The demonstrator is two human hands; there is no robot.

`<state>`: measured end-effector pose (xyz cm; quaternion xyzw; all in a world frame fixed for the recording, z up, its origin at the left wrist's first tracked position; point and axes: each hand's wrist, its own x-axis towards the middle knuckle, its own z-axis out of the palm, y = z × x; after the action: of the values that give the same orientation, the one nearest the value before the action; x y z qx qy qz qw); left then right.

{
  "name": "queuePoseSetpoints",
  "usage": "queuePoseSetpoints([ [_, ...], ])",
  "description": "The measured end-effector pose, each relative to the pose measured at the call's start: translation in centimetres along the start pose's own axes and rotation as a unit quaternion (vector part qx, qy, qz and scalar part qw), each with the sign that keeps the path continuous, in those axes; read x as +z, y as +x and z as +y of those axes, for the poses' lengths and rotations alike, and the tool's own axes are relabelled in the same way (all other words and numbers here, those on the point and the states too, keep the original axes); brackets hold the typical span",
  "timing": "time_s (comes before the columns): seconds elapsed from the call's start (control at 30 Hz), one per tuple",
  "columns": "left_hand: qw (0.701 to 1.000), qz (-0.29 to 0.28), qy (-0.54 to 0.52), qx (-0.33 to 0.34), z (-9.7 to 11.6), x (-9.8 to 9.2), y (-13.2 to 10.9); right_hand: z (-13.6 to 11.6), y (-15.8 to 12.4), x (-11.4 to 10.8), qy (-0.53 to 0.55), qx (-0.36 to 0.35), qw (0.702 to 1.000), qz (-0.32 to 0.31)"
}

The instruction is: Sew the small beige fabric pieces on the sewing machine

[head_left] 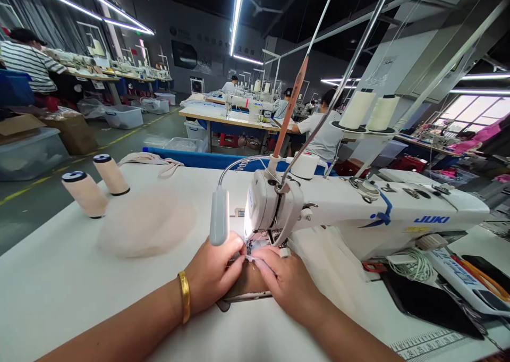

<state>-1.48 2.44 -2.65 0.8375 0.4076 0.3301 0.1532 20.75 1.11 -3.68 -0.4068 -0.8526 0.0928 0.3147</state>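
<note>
A white sewing machine (274,202) stands in front of me, its needle area lit by a small gooseneck lamp (219,218). Just before the presser foot, my left hand (213,271) pinches the edge of a pale fabric piece (250,258) between thumb and fingers. From the other side my right hand (289,279) presses and grips the same edge, close to the left fingertips. Thin sheer beige fabric (330,255) spreads to the right under the machine arm. The needle tip and the stitch line are too small to make out.
Two peach thread cones (85,194) and a round sheer beige piece (147,224) lie on the left of the white table (167,325). A black tablet (430,303), a coiled white cable (412,264) and a ruler (430,343) lie right. Other people sew farther back.
</note>
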Motion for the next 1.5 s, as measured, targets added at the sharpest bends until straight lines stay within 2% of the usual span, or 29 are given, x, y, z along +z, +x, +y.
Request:
queuePoseSetpoints([
  [0.2, 0.997, -0.018, 0.069, -0.038, 1.3, 0.4, 0.2, -0.3, 0.4, 0.0, 0.054, 0.025, 0.998, 0.023],
  [0.33, 0.993, 0.015, 0.11, -0.027, 1.3, 1.2, 0.0, -0.6, 0.4, 0.0, 0.061, 0.01, 0.998, 0.014],
  [0.5, 0.99, 0.031, 0.133, 0.045, 1.4, 0.9, 0.1, -0.3, 0.1, 0.1, 0.029, -0.013, 0.999, 0.008],
  [0.57, 0.987, 0.031, 0.133, 0.084, 1.4, 0.5, 0.1, 0.0, 0.0, 0.0, 0.008, -0.042, 0.999, 0.009],
  [0.73, 0.983, 0.015, 0.1, 0.155, 1.4, 0.2, -0.7, 0.4, -0.3, -1.1, -0.05, -0.122, 0.99, -0.057],
  [0.9, 0.983, 0.008, 0.088, 0.159, 2.2, -0.1, -1.5, 0.1, -0.4, -2.2, -0.109, -0.12, 0.982, -0.091],
  [1.1, 0.982, 0.007, 0.103, 0.161, 2.8, -0.3, -1.5, -0.2, -0.4, -2.4, -0.119, -0.103, 0.981, -0.11],
  [1.4, 0.981, -0.006, 0.133, 0.143, 2.0, -0.4, -1.1, 0.1, 0.0, -1.8, -0.129, -0.088, 0.981, -0.115],
  [1.5, 0.98, -0.016, 0.144, 0.136, 1.7, -0.4, -0.7, 0.2, 0.1, -1.7, -0.136, -0.083, 0.983, -0.087],
])
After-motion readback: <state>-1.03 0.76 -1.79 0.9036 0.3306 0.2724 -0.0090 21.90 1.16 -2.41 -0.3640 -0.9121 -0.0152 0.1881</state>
